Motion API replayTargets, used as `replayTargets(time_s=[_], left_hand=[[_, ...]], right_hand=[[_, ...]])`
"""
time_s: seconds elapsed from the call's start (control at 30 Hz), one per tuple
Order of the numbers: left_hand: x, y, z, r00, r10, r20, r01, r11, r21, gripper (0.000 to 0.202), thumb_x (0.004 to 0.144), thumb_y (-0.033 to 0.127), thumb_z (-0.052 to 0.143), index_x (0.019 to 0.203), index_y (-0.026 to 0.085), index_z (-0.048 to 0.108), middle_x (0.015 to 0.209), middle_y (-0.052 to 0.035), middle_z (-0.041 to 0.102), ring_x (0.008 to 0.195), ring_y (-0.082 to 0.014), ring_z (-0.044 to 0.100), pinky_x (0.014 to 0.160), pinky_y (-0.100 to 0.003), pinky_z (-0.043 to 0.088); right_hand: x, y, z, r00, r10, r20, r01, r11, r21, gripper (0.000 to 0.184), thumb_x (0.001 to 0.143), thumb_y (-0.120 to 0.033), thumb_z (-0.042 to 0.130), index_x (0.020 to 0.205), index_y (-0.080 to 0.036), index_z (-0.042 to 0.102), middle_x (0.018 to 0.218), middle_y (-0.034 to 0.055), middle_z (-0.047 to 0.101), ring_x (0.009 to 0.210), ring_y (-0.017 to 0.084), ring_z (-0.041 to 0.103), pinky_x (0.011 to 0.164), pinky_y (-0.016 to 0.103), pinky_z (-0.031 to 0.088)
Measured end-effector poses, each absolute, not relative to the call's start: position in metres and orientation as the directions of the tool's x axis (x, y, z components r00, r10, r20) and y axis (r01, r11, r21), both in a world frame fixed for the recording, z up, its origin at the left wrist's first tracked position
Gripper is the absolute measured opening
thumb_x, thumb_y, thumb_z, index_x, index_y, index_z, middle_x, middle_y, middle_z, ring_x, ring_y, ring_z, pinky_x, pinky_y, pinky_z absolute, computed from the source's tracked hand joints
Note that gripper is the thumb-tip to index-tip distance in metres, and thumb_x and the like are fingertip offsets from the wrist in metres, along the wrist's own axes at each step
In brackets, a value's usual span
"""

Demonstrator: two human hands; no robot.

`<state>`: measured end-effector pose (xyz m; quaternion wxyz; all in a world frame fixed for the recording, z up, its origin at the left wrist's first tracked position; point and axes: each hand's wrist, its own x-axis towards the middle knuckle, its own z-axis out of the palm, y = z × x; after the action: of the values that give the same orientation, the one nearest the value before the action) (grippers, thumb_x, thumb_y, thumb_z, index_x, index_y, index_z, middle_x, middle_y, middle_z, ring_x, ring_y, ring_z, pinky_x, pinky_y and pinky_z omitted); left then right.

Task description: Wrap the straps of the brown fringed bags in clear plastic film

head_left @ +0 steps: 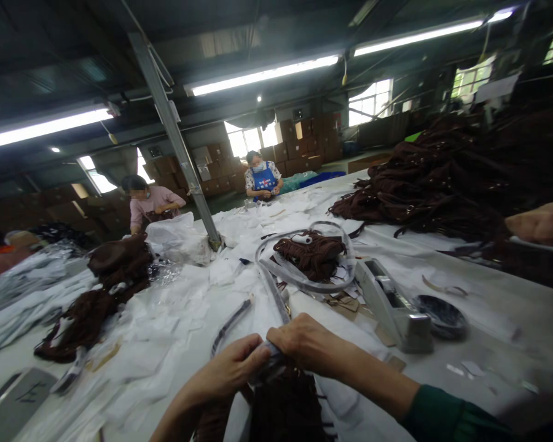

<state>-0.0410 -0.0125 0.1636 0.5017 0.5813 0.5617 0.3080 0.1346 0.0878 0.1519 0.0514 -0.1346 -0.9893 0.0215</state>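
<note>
My left hand (233, 368) and my right hand (306, 344) meet low in the middle, fingers closed on a strap wrapped in clear film (274, 301). From my fingers the strap runs away from me toward a large loop on the table. A dark brown fringed bag (286, 408) lies just beneath my hands, partly hidden by them, with white paper beside it. The wrapped end of another strap or handle (233, 322) curves up beyond my left hand. Blur hides exactly what my fingertips press.
Another brown fringed bag (311, 255) sits in the loop. A grey tape dispenser (391, 307) and black round dish (442, 316) stand at right. Beyond is a brown heap (442, 172); a co-worker's hand (541, 224) is beside it. A metal post (179, 147) rises ahead. Two people work across the table.
</note>
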Motion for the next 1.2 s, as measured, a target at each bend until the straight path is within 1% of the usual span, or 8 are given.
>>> replayTargets(time_s=[0.13,0.27,0.5,0.57,0.67,0.83,1.0,1.2], left_hand=[[-0.038,-0.007,0.164,0.110,0.966,-0.233,0.175,0.212,0.962,0.040,0.080,0.057,0.057,0.083,0.018,0.059,0.068,0.0002,0.056,0.055,-0.0112,0.050,0.046,-0.020,0.036],[-0.029,0.005,0.156,-0.053,0.979,-0.199,0.004,0.200,0.980,0.045,0.074,0.061,0.062,0.075,0.017,0.055,0.047,0.0070,0.043,0.038,-0.0058,0.034,0.038,-0.018,0.025],[-0.024,0.000,0.143,-0.204,0.947,-0.248,-0.308,0.179,0.935,0.048,0.069,0.062,0.066,0.073,0.015,0.056,0.043,0.0082,0.040,0.034,-0.0027,0.027,0.031,-0.014,0.015],[-0.025,-0.002,0.139,-0.225,0.929,-0.295,-0.385,0.193,0.902,0.048,0.069,0.062,0.067,0.078,0.016,0.057,0.046,0.0071,0.044,0.035,-0.0034,0.031,0.031,-0.013,0.013],[-0.027,-0.002,0.135,-0.207,0.938,-0.277,-0.345,0.195,0.918,0.049,0.068,0.060,0.068,0.084,0.015,0.059,0.054,0.0022,0.054,0.040,-0.0070,0.043,0.030,-0.013,0.022],[-0.030,0.000,0.140,-0.059,0.946,-0.318,0.022,0.320,0.947,0.053,0.072,0.066,0.060,0.077,0.014,0.062,0.055,-0.0007,0.056,0.038,-0.0086,0.045,0.030,-0.017,0.032],[-0.033,0.002,0.124,-0.008,0.938,-0.346,0.042,0.346,0.937,0.051,0.073,0.064,0.061,0.077,0.014,0.061,0.047,0.0029,0.049,0.032,-0.0046,0.033,0.030,-0.016,0.014],[-0.023,-0.001,0.084,-0.124,0.918,-0.377,-0.317,0.324,0.892,0.049,0.064,0.061,0.071,0.066,0.017,0.052,0.044,0.0062,0.045,0.033,-0.0029,0.030,0.030,-0.013,0.008]], right_hand=[[0.125,0.094,0.166,-0.958,0.267,0.106,0.266,0.964,-0.019,0.013,0.090,-0.024,0.052,0.096,-0.014,0.056,0.079,0.0077,0.071,0.069,0.021,0.068,0.051,0.025,0.035],[0.118,0.099,0.175,-0.930,0.334,0.153,0.322,0.942,-0.098,0.016,0.092,-0.028,0.051,0.096,-0.014,0.059,0.077,0.0087,0.071,0.069,0.020,0.066,0.052,0.025,0.033],[0.120,0.109,0.158,-0.904,0.361,0.228,0.133,0.746,-0.653,0.034,0.086,-0.047,0.056,0.074,-0.015,0.058,0.058,-0.0059,0.050,0.054,0.008,0.047,0.052,0.017,0.034],[0.120,0.110,0.151,-0.889,0.384,0.251,0.107,0.706,-0.701,0.038,0.089,-0.050,0.051,0.074,-0.015,0.058,0.059,-0.0057,0.049,0.054,0.007,0.045,0.053,0.017,0.035],[0.121,0.107,0.144,-0.885,0.417,0.207,0.245,0.795,-0.556,0.035,0.089,-0.049,0.051,0.084,-0.016,0.061,0.062,-0.0019,0.058,0.057,0.011,0.053,0.053,0.019,0.034],[0.119,0.097,0.134,-0.912,0.398,0.093,0.382,0.911,-0.152,0.038,0.089,-0.052,0.050,0.102,-0.018,0.061,0.074,0.0097,0.071,0.068,0.023,0.067,0.054,0.025,0.037],[0.116,0.094,0.113,-0.905,0.415,0.094,0.401,0.905,-0.138,0.038,0.090,-0.052,0.048,0.097,-0.017,0.061,0.075,0.0095,0.072,0.072,0.026,0.070,0.055,0.026,0.039],[0.120,0.092,0.098,-0.874,0.445,0.193,0.406,0.889,-0.211,0.052,0.084,-0.066,0.047,0.089,-0.016,0.061,0.077,0.0075,0.072,0.074,0.024,0.070,0.054,0.025,0.036]])
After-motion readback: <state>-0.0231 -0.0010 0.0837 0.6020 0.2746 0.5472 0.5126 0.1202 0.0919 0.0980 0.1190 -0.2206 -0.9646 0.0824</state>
